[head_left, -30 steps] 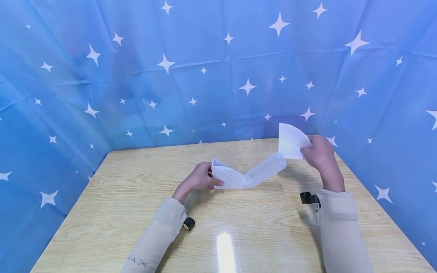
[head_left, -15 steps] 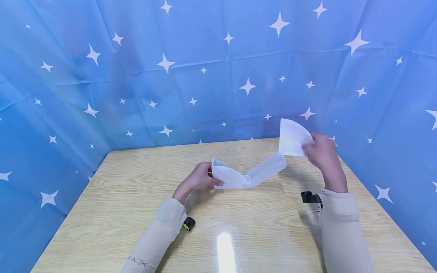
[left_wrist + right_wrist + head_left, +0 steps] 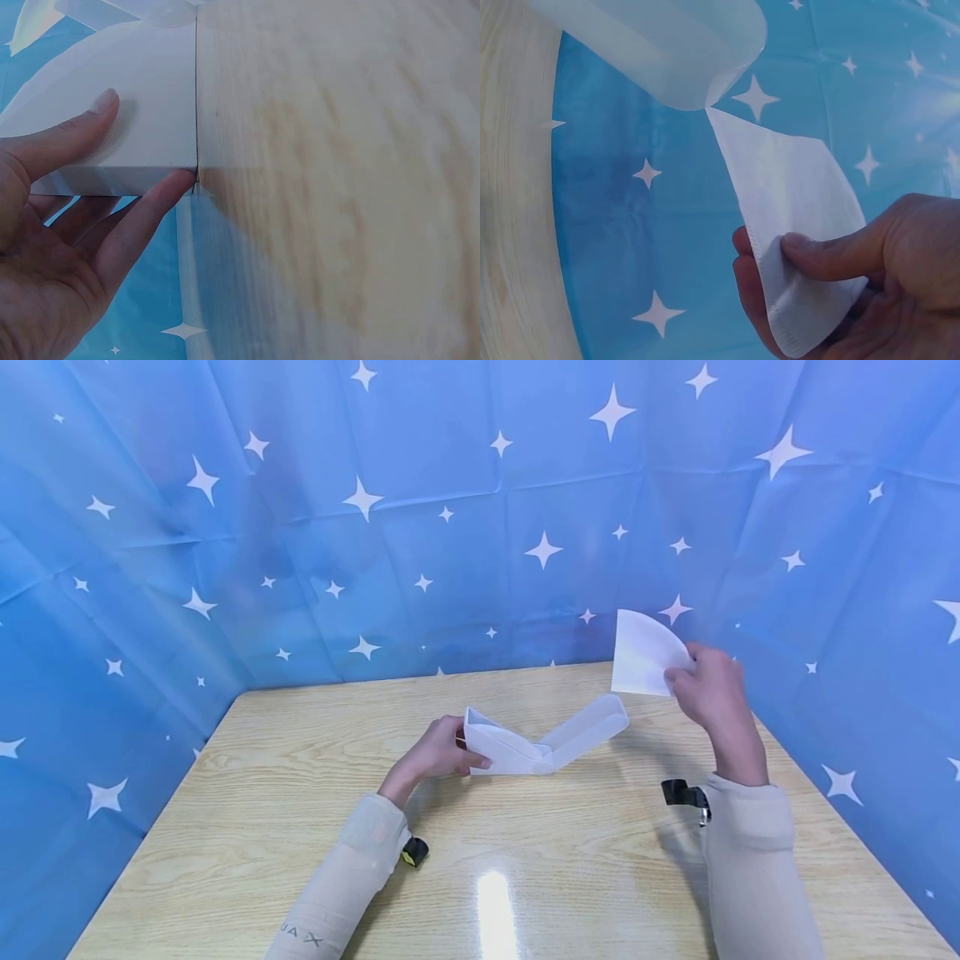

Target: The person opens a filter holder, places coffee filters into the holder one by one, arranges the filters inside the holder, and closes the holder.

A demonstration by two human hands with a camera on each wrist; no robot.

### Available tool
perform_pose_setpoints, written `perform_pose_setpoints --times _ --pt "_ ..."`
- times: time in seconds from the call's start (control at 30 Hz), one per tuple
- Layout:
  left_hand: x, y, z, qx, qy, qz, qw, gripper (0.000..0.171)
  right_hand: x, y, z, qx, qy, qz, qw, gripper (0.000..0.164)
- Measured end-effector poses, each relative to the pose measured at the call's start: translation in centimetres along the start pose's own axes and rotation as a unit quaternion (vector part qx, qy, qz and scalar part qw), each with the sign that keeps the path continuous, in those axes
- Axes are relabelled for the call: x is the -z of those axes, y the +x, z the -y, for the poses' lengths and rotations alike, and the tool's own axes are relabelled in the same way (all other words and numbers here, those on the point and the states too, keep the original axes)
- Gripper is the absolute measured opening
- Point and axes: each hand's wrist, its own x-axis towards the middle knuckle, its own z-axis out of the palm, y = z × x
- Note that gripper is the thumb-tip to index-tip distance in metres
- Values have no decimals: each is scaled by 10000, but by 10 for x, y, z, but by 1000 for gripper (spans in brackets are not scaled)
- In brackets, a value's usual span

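My left hand (image 3: 438,750) grips the near end of a white box (image 3: 504,752), thumb on its front face and fingers behind and beneath. In the left wrist view the box (image 3: 154,82) has flat, finely textured sides. Its translucent lid (image 3: 588,731) is hinged open and slants up to the right. My right hand (image 3: 710,689) pinches a white, fan-shaped coffee filter paper (image 3: 643,656) just above the lid's tip. The right wrist view shows a crimped seam along the filter paper (image 3: 791,202), with my thumb pressed on its face. The box's inside is mostly hidden.
A light wood-grain table (image 3: 300,827) lies under both arms. A blue curtain (image 3: 450,452) with white stars hangs behind it and at both sides. Black wrist cameras sit at both cuffs. A bright light reflection falls on the table's front.
My right hand has lifted the filter paper a little up and to the right, away from the lid's tip. The left hand and the box have stayed in place.
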Motion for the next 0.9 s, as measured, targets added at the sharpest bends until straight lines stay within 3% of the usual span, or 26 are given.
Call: perform_pose_setpoints --times 0.9 --pt "0 -1 -1 -41 9 -16 10000 44 2 -9 19 173 1 -294 9994 35"
